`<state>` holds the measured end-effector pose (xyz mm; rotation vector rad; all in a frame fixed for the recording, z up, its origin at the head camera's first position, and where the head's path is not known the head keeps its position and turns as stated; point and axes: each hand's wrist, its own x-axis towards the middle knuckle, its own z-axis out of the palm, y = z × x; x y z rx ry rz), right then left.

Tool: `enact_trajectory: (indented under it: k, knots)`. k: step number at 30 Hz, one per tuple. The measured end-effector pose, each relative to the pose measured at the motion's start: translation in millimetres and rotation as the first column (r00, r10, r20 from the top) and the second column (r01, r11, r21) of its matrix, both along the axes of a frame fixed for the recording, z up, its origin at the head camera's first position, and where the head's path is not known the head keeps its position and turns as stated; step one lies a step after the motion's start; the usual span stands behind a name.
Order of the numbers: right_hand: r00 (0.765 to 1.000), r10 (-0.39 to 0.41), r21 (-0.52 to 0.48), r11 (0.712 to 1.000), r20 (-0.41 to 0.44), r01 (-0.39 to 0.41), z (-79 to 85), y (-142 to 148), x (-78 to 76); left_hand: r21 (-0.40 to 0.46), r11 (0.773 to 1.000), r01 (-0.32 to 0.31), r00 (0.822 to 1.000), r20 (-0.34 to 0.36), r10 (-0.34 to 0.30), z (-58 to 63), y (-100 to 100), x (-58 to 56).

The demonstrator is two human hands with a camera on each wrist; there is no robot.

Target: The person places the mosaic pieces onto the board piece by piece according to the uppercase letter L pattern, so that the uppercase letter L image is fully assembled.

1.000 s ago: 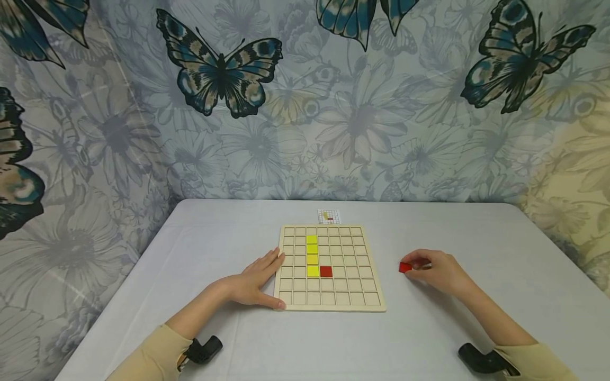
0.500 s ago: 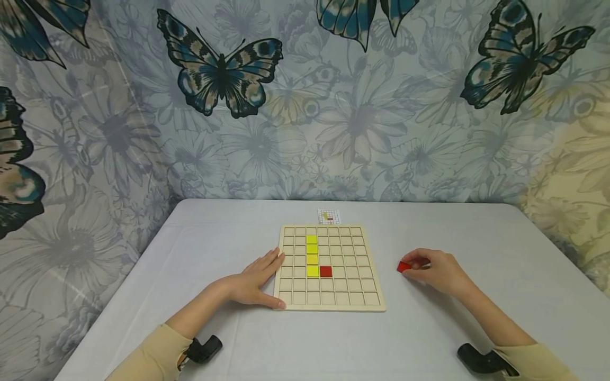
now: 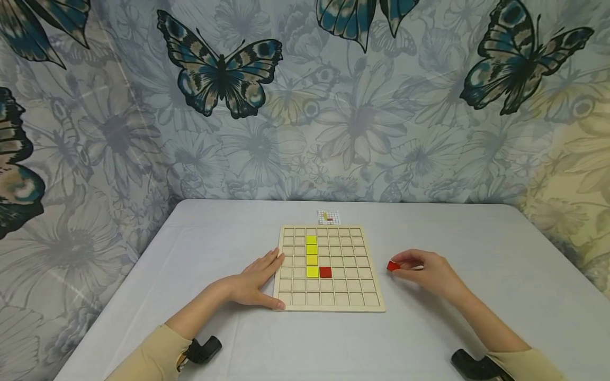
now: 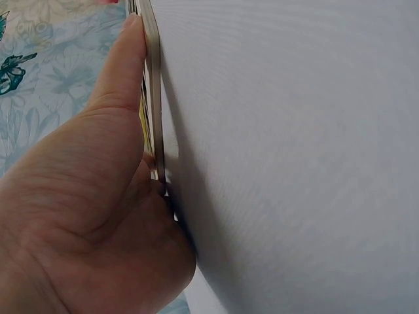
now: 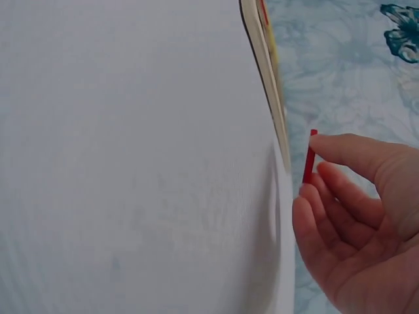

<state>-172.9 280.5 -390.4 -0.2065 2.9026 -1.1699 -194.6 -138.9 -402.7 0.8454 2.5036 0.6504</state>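
My right hand (image 3: 426,272) pinches a thin red square tile (image 3: 393,265) between thumb and fingers, to the right of a wooden grid board (image 3: 350,301). In the right wrist view that red tile (image 5: 310,156) shows edge-on at the fingertips. Spread along the board's left edge, my left hand (image 3: 254,280) rests with fingers and thumb straight; the left wrist view has its thumb (image 4: 121,65) lying along the board's side. On the board, a column of yellow tiles (image 3: 312,260) fills several cells, and one red tile (image 3: 325,272) sits right of the lowest yellow cell.
A small card (image 3: 329,217) printed with a coloured grid lies just behind the board. White cloth covers the table (image 3: 229,227), whose far edge meets a wall (image 3: 333,132) patterned with butterflies and flowers. Black wrist devices (image 3: 204,350) sit at both sleeves.
My right hand has moved a little left toward the board, carrying the red tile, which has tilted slightly. The left hand and the tiles on the board stay in place.
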Motion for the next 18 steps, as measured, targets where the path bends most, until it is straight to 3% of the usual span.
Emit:
enact_trajectory:
  k: [18]
  knots:
    - [0.999, 0.038, -0.099, 0.994, 0.024, -0.035, -0.2, -28.3, 2.3, -0.011, 1.0, 0.006, 1.0, -0.003, -0.006, -0.5, -0.6, -1.4]
